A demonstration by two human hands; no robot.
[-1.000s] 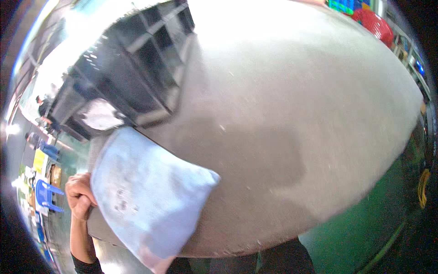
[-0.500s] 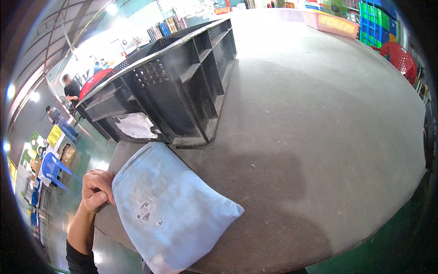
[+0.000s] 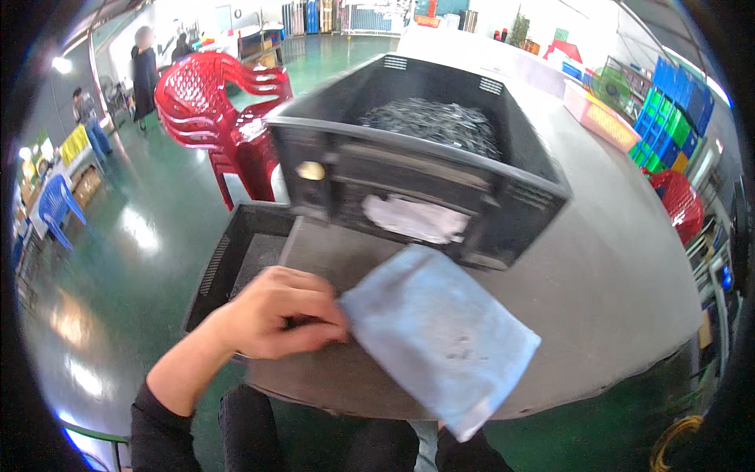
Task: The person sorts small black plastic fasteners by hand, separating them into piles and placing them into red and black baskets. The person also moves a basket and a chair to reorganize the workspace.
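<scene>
A light blue cloth with small dark marks, perhaps holes, lies at a slant over the near edge of the grey table. Its left corner meets the curled fingertips of my left hand, which look closed on it; motion blurs the contact. Of my right hand only a sliver of skin shows below the cloth, above a dark sleeve. Its fingers are hidden beneath the cloth. Just beyond the cloth stands a black plastic crate with a torn white label, holding many thin dark pieces.
Another black crate sits lower, left of the table. Stacked red chairs stand behind it on the green floor. A pink basket rests at the table's far right, near blue and green crates. People are at the far left.
The view has swung left and tilted, bringing the crate's contents, the lower crate and the red chairs into sight. My left hand stays beside the cloth's left corner. A bit of my right sleeve now shows.
</scene>
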